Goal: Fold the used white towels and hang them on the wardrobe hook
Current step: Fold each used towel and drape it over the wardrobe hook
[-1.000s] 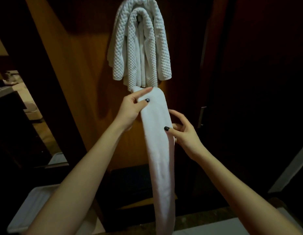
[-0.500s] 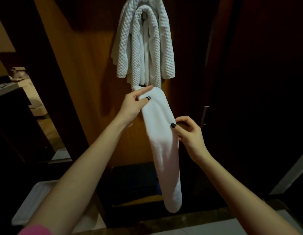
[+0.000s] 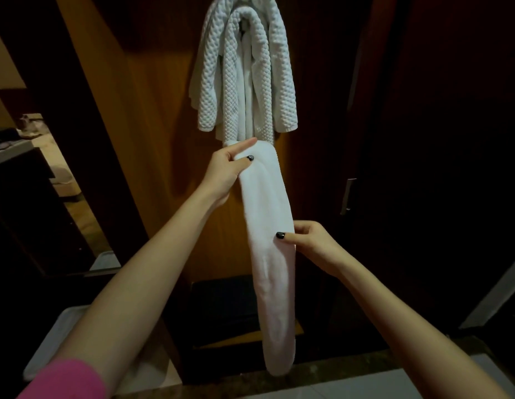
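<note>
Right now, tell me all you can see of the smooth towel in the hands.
The smooth towel is white, plain soft cloth, folded into a long narrow strip with rounded ends. It hangs near upright before the wooden panel, its top just under the hung waffle towels. The left hand pinches its top end; the right hand pinches its right edge about mid-length. Its lower end hangs free.

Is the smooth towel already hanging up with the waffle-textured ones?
No, the smooth towel is held below the hanging waffle towels, pinched by the left hand and the right hand.
</note>
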Tool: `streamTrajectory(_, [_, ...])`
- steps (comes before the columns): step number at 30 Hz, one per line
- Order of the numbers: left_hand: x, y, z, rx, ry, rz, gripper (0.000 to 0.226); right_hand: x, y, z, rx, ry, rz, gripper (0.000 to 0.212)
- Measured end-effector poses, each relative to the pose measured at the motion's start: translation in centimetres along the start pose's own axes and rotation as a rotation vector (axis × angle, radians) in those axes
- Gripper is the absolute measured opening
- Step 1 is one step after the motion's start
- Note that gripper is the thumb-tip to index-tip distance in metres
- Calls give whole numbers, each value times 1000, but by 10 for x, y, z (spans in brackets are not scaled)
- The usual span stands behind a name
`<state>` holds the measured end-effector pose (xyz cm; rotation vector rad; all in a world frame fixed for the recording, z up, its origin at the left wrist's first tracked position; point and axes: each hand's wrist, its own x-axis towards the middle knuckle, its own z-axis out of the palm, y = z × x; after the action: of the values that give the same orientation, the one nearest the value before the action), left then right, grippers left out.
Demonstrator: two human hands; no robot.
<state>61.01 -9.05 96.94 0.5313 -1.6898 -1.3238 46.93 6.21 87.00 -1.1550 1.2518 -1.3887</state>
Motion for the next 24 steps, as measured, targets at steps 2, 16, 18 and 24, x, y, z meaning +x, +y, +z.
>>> streamTrajectory(2, [2, 0, -1, -18, 14, -7, 43, 0, 5, -2, -40, -58, 50, 33])
streamTrajectory(16, [15, -6, -20, 40, 120, -59, 44, -1, 9, -35, -66, -43, 5, 39])
streamTrajectory(18, [15, -7, -20, 9, 124, -80, 45, -1, 6, -44, -55, -40, 15, 26])
streamTrajectory(24, [21, -8, -25, -102, 152, -107, 55, 10, -12, -76, -77, -147, 120, 28])
